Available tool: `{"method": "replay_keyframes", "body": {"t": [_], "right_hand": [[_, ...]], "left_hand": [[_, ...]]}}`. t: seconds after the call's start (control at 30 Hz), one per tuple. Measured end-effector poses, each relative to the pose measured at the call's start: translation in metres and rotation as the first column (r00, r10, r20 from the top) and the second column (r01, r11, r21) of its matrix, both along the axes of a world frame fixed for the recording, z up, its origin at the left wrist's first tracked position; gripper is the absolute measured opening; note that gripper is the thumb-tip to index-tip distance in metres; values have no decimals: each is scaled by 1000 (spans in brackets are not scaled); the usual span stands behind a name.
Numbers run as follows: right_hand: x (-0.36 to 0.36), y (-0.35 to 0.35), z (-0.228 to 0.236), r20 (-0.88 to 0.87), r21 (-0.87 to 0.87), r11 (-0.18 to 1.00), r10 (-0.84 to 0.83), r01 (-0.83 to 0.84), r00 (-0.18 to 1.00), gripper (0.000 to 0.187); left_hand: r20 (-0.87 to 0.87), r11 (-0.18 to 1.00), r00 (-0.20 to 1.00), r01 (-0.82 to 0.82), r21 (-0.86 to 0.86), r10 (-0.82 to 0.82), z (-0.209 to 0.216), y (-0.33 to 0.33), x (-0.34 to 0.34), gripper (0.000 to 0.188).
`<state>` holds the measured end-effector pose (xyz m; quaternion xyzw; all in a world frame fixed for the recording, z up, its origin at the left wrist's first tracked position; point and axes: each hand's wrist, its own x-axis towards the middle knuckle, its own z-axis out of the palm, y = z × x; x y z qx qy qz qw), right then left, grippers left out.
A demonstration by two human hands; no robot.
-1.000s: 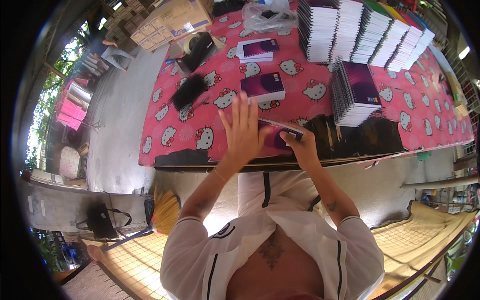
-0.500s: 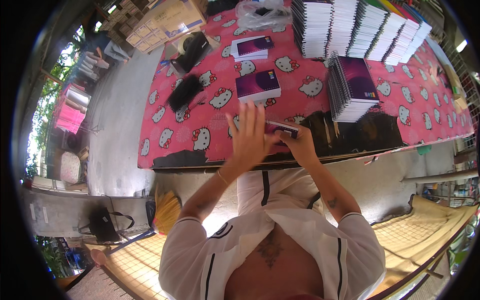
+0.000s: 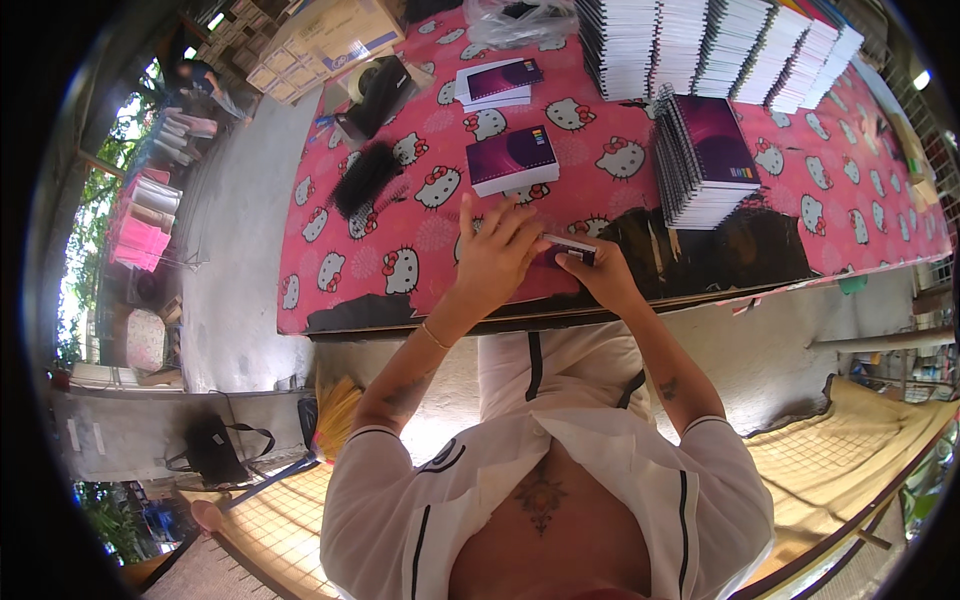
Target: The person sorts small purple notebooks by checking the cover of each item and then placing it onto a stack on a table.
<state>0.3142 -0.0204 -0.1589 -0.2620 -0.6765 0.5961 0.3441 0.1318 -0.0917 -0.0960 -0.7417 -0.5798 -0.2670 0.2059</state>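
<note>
Close to the table's near edge, my right hand [image 3: 604,277] grips a small purple-covered notebook [image 3: 573,252] at its right end, thumb on top. My left hand [image 3: 492,262] lies over the notebook's left part with its fingers stretched out and slightly apart, hiding much of it. Just beyond the hands is a short stack of purple-covered sheets [image 3: 513,160] with punched holes along one edge. Farther back lies another such stack [image 3: 503,82], unevenly piled. To the right stands a pile of spiral-bound purple notebooks [image 3: 710,150].
A black bundle of thin wire coils [image 3: 368,180] lies left on the pink patterned tablecloth [image 3: 430,232]. Behind it are a black tape dispenser [image 3: 385,97] and a cardboard box [image 3: 335,42]. Tall rows of spiral notebooks [image 3: 690,55] fill the back right. A person [image 3: 208,85] is far left.
My left hand has come down a little, its fingers now leaning right over the notebook instead of pointing forward. My right hand keeps its hold. The whole view has shifted slightly.
</note>
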Motion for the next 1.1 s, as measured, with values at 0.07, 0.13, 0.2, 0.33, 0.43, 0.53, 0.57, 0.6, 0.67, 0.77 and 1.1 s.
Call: {"method": "replay_keyframes", "body": {"t": [0.07, 0.13, 0.2, 0.33, 0.43, 0.53, 0.57, 0.6, 0.67, 0.77, 1.1], "right_hand": [[0, -2, -1, 19, 16, 1000, 4, -4, 1000, 30], [0, -6, 7, 67, 13, 1000, 23, -24, 997, 31], [0, -3, -2, 26, 68, 998, -11, 9, 1000, 31], [-1, -9, 14, 41, -73, 997, -24, 27, 999, 32], [-1, -7, 1, 66, 69, 995, -73, 69, 995, 33], [-2, -7, 5, -26, 65, 997, -33, 35, 999, 33], [-2, -10, 5, -29, 21, 999, -31, 31, 999, 34], [-2, -9, 6, -32, -14, 1000, -27, 27, 999, 34], [-1, -8, 8, -2, -11, 1000, -13, 13, 1000, 34], [-1, -7, 5, 50, 55, 998, 26, -29, 998, 36], [0, -6, -3, 89, 75, 997, -13, 7, 996, 40]], "left_hand": [[125, 998, 992, 40, -56, -33, -9, -4, -2, 19], [164, 985, 984, 87, -146, -62, -15, -8, -13, 24], [121, 952, 985, 148, -268, -119, -6, -3, -23, 37], [-42, 949, 994, -113, -295, 105, -29, -29, 22, 74], [-12, 930, 997, -76, -360, 77, -57, -44, 31, 88], [-29, 946, 981, -190, -262, 189, -15, -9, 28, 92], [-40, 946, 987, -162, -280, 157, -23, -17, 29, 91], [-48, 947, 991, -135, -290, 126, -36, -27, 31, 90], [-39, 954, 995, -100, -282, 93, -52, -41, 35, 88], [-12, 959, 994, -111, -260, 112, -47, -35, 37, 88], [-21, 938, 995, -100, -331, 99, -17, -1, 41, 95]]}}
